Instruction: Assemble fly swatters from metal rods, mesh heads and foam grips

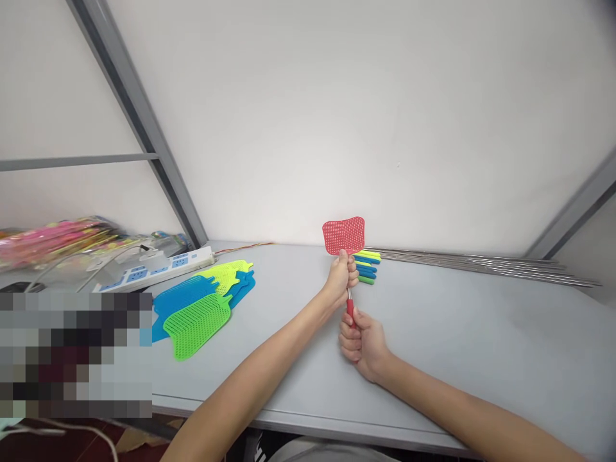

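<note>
A red fly swatter (344,235) stands upright in front of me, its perforated head at the top. My left hand (342,274) is wrapped round its upper part, just under the head. Lower down, my right hand (362,343) is closed round the red handle (350,309). A short stretch of metal rod shows between the two hands. Behind my left hand lie several blue, yellow and green handles (369,271), partly hidden. To the left, loose swatter heads overlap on the table: a green one (199,324), blue ones (183,295) and yellow ones (226,276).
Long thin metal rods (462,263) lie along the wall at the back right of the grey table (457,346). A white power strip (158,269) sits at the left, beside colourful packaged goods (62,240). Grey metal posts (139,115) frame the workspace. A pixelated patch covers the lower left.
</note>
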Action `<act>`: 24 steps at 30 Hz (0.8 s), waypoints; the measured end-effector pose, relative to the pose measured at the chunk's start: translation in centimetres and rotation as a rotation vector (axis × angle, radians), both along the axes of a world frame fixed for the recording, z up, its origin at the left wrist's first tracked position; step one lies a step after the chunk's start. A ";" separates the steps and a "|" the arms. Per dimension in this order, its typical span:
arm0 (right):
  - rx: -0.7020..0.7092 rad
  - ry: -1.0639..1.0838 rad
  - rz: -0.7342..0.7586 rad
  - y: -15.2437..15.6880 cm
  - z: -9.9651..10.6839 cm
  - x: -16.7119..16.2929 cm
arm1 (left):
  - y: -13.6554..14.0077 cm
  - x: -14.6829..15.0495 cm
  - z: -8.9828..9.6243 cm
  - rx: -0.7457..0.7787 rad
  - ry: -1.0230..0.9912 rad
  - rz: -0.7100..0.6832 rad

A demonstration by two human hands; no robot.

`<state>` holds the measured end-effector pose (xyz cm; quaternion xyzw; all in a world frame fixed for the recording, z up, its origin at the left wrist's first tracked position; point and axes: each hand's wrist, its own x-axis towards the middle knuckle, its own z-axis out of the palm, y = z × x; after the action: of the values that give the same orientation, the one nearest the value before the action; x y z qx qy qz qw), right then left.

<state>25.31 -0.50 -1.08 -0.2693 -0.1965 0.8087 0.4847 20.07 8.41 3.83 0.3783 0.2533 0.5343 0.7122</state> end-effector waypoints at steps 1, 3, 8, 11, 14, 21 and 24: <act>0.000 0.004 0.002 0.0 0.0 0.0 | 0.0 0.0 -0.1 0.002 -0.001 0.002; -0.007 0.006 0.003 0.1 -0.1 0.0 | -0.1 0.0 -0.1 -0.006 -0.003 0.000; -0.026 -0.001 0.009 0.1 -0.1 0.1 | -0.2 -0.1 -0.3 -0.036 -0.028 -0.040; -0.013 -0.008 0.029 0.1 0.0 0.1 | -0.4 -0.4 -0.4 -0.018 -0.083 -0.069; -0.004 -0.019 0.057 0.2 0.1 0.2 | -0.6 -0.7 -0.4 -0.016 -0.156 -0.099; -0.028 0.014 0.135 0.5 0.2 0.8 | -0.7 -1.1 -0.6 -0.069 -0.250 -0.162; -0.014 0.019 0.134 0.5 0.2 0.8 | -0.7 -1.0 -0.6 -0.060 -0.255 -0.158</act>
<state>26.15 0.02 -0.88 -0.2513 -0.2037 0.8432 0.4295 19.10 7.75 3.26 0.3048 0.1461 0.5124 0.7894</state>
